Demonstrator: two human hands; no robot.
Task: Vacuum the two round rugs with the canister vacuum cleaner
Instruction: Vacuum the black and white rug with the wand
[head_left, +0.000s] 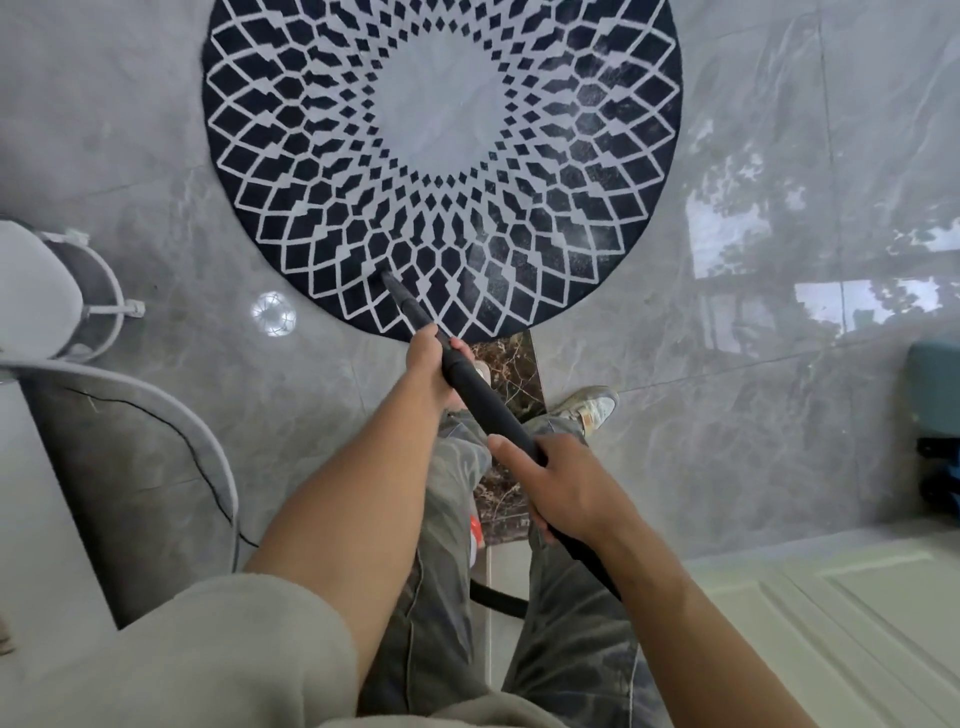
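left hand (432, 366), right hand (566, 493) grip wand (485, 402) | tip on rug (441, 109) | rug top cropped

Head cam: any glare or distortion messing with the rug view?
Head view: a bright window reflection glares on the glossy floor tiles right of the round rug, and a small lamp reflection sits left of it. Head view: wide-angle bending toward the frame edges. The rug pattern and vacuum wand are sharp, with no hard shadows.
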